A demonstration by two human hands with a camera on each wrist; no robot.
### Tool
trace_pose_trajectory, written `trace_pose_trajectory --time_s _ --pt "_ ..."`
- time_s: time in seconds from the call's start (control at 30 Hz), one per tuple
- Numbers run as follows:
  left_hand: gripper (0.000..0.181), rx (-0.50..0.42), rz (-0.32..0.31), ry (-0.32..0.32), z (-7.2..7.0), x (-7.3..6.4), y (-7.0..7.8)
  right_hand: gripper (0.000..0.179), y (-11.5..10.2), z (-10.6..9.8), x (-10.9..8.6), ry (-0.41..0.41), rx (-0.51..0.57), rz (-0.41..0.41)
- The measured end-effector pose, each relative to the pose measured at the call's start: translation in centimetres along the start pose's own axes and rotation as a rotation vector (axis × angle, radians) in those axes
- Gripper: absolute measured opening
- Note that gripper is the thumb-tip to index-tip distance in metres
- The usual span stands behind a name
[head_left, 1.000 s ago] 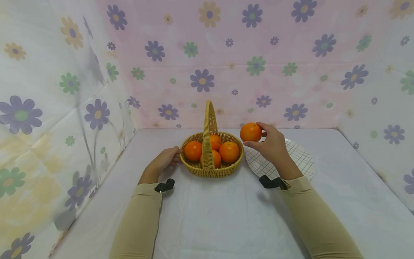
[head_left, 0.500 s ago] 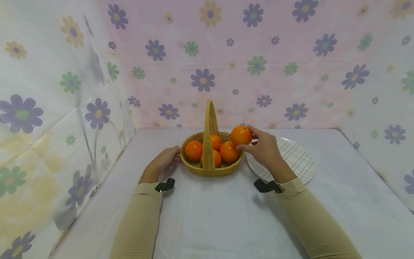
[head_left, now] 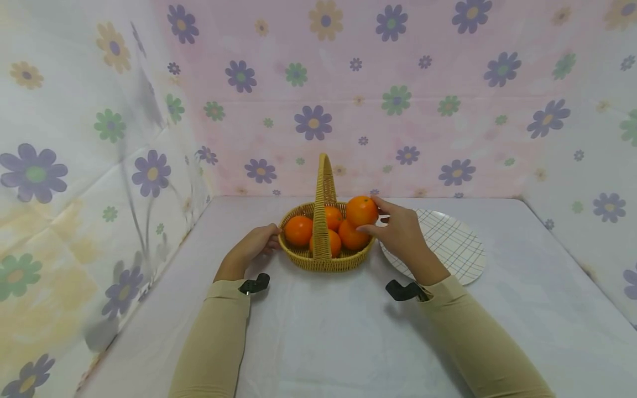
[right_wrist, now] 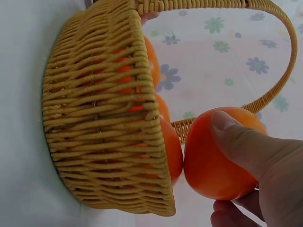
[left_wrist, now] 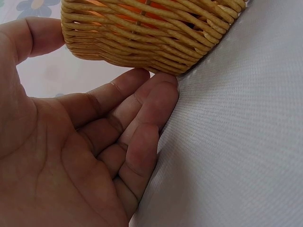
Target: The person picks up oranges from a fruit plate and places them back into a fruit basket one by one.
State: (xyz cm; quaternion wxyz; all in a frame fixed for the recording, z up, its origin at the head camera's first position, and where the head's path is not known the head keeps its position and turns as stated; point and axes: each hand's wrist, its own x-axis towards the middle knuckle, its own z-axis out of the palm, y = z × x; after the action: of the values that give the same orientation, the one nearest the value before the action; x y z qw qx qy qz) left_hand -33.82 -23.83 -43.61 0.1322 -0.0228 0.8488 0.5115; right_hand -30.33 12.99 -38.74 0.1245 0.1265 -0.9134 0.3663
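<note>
My right hand (head_left: 402,232) pinches an orange (head_left: 362,211) between thumb and fingers over the right side of the wicker basket (head_left: 325,265). In the right wrist view, this held orange (right_wrist: 218,156) touches another orange (right_wrist: 171,151) that lies in the basket and rises above its rim. Several oranges sit inside, one partly behind the tall handle (head_left: 320,221). At the basket's left end is my left hand (head_left: 254,243). In the left wrist view its thumb (left_wrist: 47,37) touches the wicker near the rim, and its relaxed fingers (left_wrist: 156,99) rest against the lower outer wall.
A round white plate (head_left: 458,249) with a dark grid pattern lies right of the basket, partly behind my right forearm. White cloth (head_left: 318,331) covers the table. Flower-printed cloth (head_left: 278,132) hangs at the back and along both sides.
My right hand has carried the orange left and slightly down, from over the plate's edge to above the basket's right side. The left hand and the basket stay in place.
</note>
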Motion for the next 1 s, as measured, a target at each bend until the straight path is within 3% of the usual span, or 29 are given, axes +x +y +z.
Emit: trace_pose_trajectory --time_s 0.27,0.7,1.0 --pt "0.044 -0.005 0.011 0.004 0.0 0.1 0.2 0.084 -1.0 0.9 0.2 0.051 -0.037 -0.145" --pt "0.040 -0.023 0.003 0.019 -0.1 -0.2 0.1 0.084 -3.2 3.0 1.1 -0.017 -0.066 -0.189" --pt "0.041 -0.006 0.012 0.004 0.0 -0.2 0.2 0.081 -3.4 4.2 1.2 -0.017 -0.041 -0.178"
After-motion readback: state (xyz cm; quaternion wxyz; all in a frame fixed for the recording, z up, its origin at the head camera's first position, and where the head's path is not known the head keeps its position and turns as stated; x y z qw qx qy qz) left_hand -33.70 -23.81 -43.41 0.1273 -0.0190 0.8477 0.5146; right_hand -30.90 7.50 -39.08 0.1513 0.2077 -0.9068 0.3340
